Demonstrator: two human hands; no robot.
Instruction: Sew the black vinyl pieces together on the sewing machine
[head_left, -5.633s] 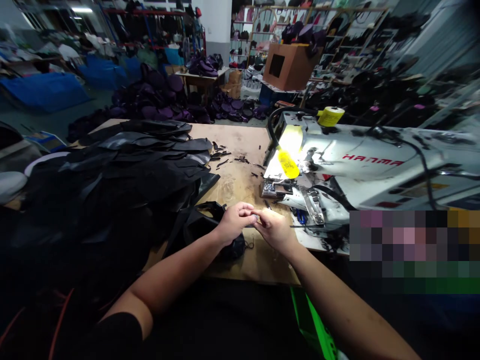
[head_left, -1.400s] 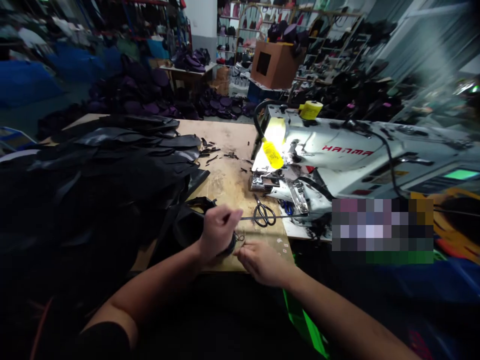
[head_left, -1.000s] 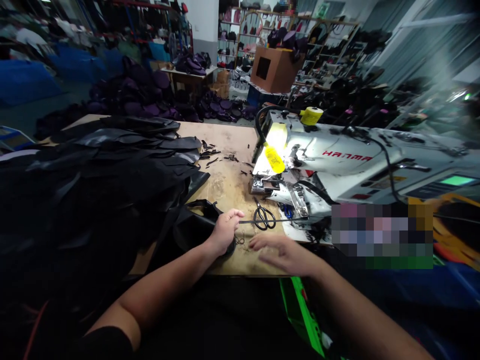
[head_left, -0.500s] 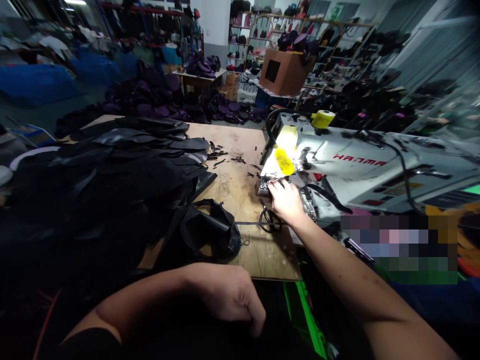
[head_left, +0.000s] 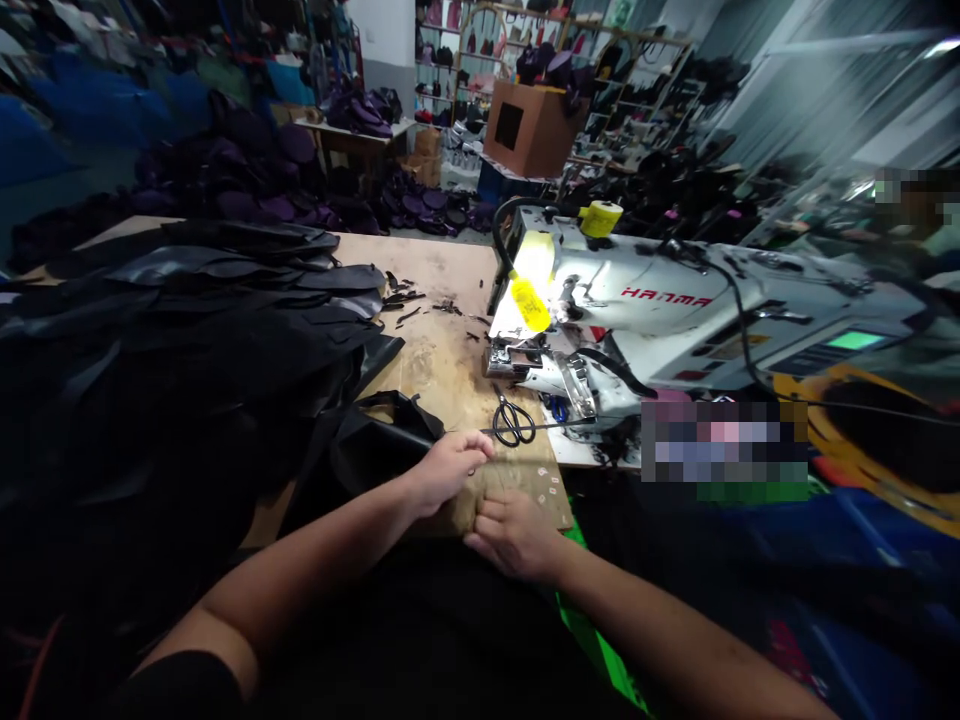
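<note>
My left hand lies closed on the wooden table near its front edge, next to a folded black leather piece. A thin black strip runs from its fingertips toward the sewing machine. My right hand sits just below it at the table's front edge with its fingers curled under. What they hold, if anything, is hidden. Black scissors lie on the table a little beyond both hands.
A white sewing machine with a lit lamp and yellow tag fills the right. A big heap of black cut pieces covers the table's left. Scraps lie further back. A cardboard box, shelves and purple piles stand behind.
My right hand has drawn back from the machine's presser area to the table's front edge. My left hand has come up from my lap to the black piece. The scissors stay put.
</note>
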